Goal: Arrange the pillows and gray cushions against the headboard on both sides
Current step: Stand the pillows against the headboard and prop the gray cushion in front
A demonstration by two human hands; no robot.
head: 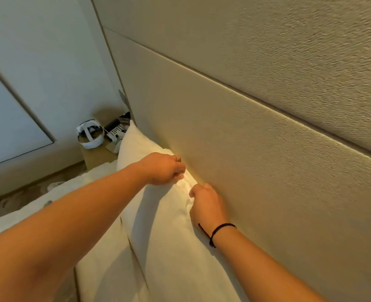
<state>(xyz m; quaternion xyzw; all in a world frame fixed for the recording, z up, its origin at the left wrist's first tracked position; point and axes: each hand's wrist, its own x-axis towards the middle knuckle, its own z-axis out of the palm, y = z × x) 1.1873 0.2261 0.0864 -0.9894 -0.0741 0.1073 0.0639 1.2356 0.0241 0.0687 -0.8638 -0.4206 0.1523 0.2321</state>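
Two hands work on one white pillow (pixel 158 214), and the single head view shows both. The pillow stands on its long edge, and its back side leans against the beige headboard (pixel 256 171), which I think is the place the task wants for it on this side of the bed.

My left hand (pixel 162 168) holds the top edge of the pillow from the front. Its fingers are curled down and pinch the cloth, which makes small wrinkles under them. My right hand (pixel 208 203) sits just beside it, nearer to me and close to the headboard. It is also curled into a near fist on the same top edge, with the thumb against the fabric. A black cord bracelet (pixel 218 231) is on this wrist. Both grips are almost closed, with only cloth between the fingers. I judge that I hold the edge like this to pull the pillow up and make it stand straight.

Beyond my left hand, past the far corner of the pillow, a small bedside table (pixel 97 155) carries a white headset (pixel 90 134). Below my arms lies the white bedding (pixel 106 269). No gray cushion is visible from here.
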